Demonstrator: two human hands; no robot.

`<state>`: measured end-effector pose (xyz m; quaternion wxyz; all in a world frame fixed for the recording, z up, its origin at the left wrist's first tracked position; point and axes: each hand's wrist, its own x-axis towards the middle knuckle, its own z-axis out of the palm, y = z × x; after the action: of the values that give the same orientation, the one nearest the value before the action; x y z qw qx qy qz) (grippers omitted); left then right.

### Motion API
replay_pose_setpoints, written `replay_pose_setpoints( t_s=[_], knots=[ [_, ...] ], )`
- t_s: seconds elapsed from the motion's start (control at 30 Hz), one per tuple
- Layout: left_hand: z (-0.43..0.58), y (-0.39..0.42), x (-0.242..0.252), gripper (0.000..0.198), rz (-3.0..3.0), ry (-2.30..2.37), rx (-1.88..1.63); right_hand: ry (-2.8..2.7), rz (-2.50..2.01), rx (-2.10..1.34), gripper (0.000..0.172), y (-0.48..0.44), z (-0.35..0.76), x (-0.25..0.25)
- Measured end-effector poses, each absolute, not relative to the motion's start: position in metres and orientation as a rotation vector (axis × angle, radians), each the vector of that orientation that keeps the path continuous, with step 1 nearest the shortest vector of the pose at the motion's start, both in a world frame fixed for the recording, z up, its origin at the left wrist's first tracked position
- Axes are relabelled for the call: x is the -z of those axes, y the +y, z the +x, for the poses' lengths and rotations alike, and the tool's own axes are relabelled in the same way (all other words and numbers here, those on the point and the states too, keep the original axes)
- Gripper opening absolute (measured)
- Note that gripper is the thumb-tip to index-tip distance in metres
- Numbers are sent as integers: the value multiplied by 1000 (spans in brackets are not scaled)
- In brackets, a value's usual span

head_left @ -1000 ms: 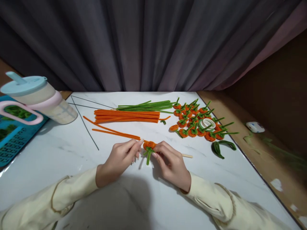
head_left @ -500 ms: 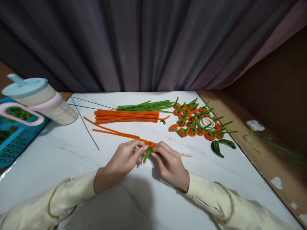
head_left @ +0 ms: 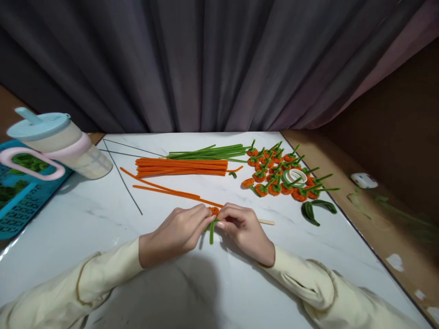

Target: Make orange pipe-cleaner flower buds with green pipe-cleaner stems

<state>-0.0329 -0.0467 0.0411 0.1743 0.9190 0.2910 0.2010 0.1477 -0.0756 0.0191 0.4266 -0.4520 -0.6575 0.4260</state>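
Note:
Between my two hands is a small orange pipe-cleaner pumpkin with a green pipe-cleaner stem hanging toward me. My left hand pinches it from the left, thumb against the green part. From the right, my right hand pinches the same piece with thumb and forefinger; the fingertips partly hide it. Behind my hands lie loose orange pipe cleaners. A thin wooden stick pokes out beyond my right hand.
Bundles of orange pipe cleaners and green pipe cleaners lie at the back. Several finished pumpkins and a tape roll are at right, near dark green curled pieces. A tumbler and blue basket stand left.
Both hands stay together on the pumpkin, my left fingers closing further over it. The green stem has swung from slanting left to pointing nearly straight toward me.

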Motion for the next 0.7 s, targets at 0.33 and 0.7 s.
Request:
replay_pose_setpoints(
  t_s=[0.33, 0.7],
  knots=[
    [-40, -35, -39, 23, 2934, 470, -687, -1328, -1139, -1542, 14, -71, 148, -22],
    [-34, -36, -36, 23, 2212, 846, -570, -1268, -1140, -1609, 21, -72, 147, -27]
  ],
)
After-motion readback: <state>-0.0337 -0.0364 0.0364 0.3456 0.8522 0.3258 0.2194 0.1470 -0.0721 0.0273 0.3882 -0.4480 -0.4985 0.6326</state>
